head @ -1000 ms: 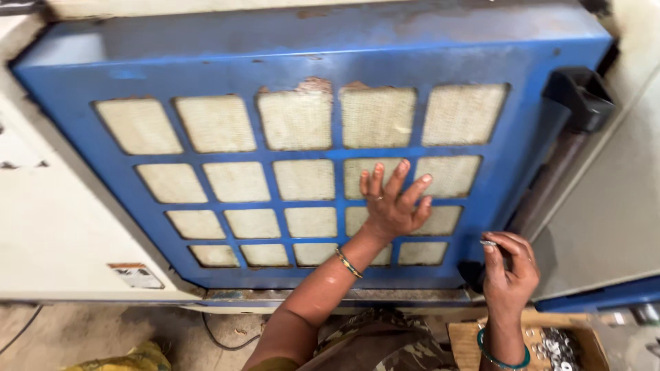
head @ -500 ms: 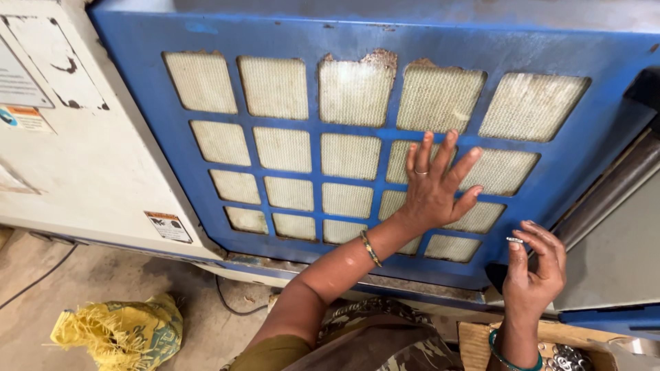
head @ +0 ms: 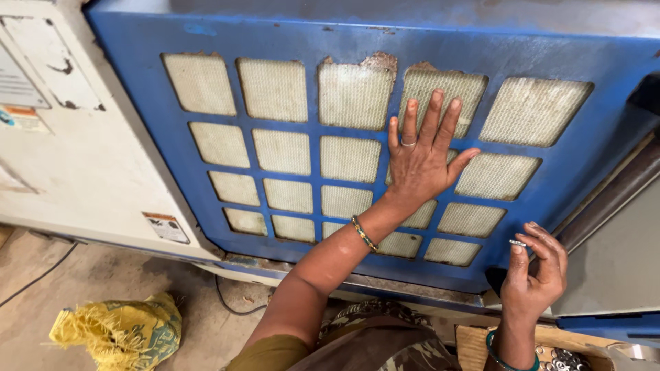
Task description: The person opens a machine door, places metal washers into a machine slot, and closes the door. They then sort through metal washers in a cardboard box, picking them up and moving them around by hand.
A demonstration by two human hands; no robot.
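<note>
My left hand (head: 421,165) lies flat, fingers spread, against a big blue metal panel (head: 275,40). The panel has a grid of dusty cream mesh windows (head: 275,89). That hand wears a ring and a bangle at the wrist. My right hand (head: 536,271) is raised by the panel's lower right corner, a teal bangle on its wrist. It pinches a small metal ring (head: 517,242) between thumb and fingertips, close to the panel's edge.
A white machine casing (head: 75,158) with stickers adjoins the panel on the left. On the dirty floor lie a yellow sack (head: 120,330) and a dark cable (head: 227,302). A cardboard box of several small metal rings (head: 564,357) sits at the bottom right.
My left hand has slid higher up the panel and flattened on the mesh. The view has shifted left and closer. My right hand has kept holding the small ring.
</note>
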